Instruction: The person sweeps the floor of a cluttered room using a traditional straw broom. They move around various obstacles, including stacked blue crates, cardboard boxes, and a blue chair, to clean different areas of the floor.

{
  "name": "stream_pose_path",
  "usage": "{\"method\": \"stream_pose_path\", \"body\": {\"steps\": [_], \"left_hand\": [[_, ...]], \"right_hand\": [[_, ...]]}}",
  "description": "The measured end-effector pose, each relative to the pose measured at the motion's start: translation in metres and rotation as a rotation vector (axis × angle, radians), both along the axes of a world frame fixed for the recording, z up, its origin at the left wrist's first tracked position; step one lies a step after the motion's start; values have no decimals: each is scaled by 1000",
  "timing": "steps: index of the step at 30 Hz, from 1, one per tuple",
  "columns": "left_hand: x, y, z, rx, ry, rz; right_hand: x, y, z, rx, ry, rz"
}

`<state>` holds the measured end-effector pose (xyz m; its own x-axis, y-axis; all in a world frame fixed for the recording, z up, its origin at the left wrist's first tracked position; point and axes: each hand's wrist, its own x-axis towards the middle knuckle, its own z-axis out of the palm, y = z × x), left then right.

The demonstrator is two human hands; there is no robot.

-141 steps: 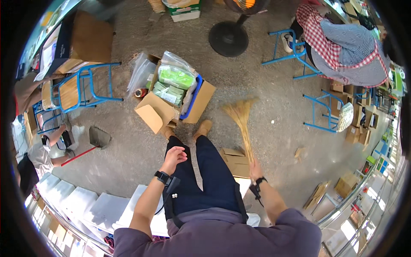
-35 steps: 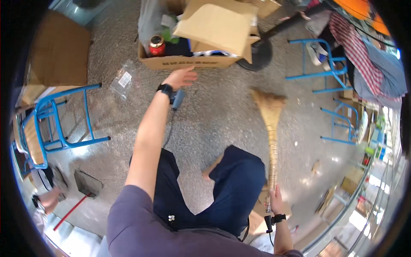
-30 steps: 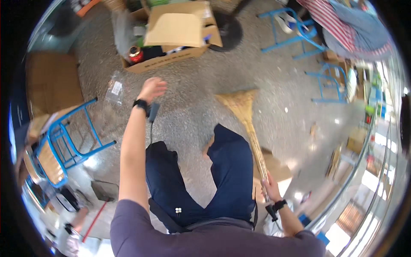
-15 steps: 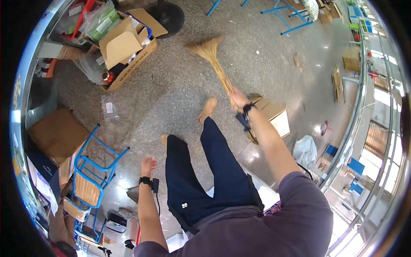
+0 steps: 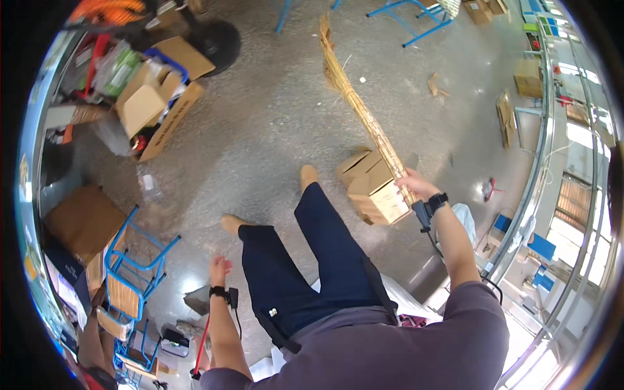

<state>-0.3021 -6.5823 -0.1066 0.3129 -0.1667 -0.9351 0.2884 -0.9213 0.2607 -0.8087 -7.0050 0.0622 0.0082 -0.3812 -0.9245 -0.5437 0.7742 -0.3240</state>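
A straw broom (image 5: 359, 107) slants across the floor, its bristle end far from me and turned edge-on. My right hand (image 5: 418, 186) is wrapped round its handle end, out to the right of my legs. A cardboard box (image 5: 374, 185) with open flaps stands on the floor just left of that hand, partly behind the handle. My left hand (image 5: 220, 270) hangs beside my left leg, holding nothing, with its fingers loosely bent and apart. A blue-framed chair (image 5: 133, 266) is the nearest thing to it. Both wrists wear black bands with small devices.
Far left, an open carton (image 5: 172, 117) full of packages stands near a round black base (image 5: 218, 49). Another blue-framed chair (image 5: 409, 19) is at the far side. Brown scraps (image 5: 437, 86) and a plastic bag (image 5: 149, 184) lie on the floor. A person's arm (image 5: 91, 338) shows lower left.
My right hand has moved right and nearer to me with the broom. Its bristles have turned from fanned flat to edge-on. The view has shifted, and more of the cardboard box shows.
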Motion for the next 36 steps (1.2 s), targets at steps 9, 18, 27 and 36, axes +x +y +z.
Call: {"method": "stream_pose_path", "body": {"steps": [9,18,27,36], "left_hand": [[-161,-75,-6,-18,246,-24],[-179,-10,21,-52,168,139],[-181,134,36,46,136,163],[-207,166,37,25,121,243]], "right_hand": [[-108,-166,-119,-291,420,131],[-65,-116,-224,-36,208,190],[44,262,-93,166,89,573],[55,283,0,245,-132,455]]}}
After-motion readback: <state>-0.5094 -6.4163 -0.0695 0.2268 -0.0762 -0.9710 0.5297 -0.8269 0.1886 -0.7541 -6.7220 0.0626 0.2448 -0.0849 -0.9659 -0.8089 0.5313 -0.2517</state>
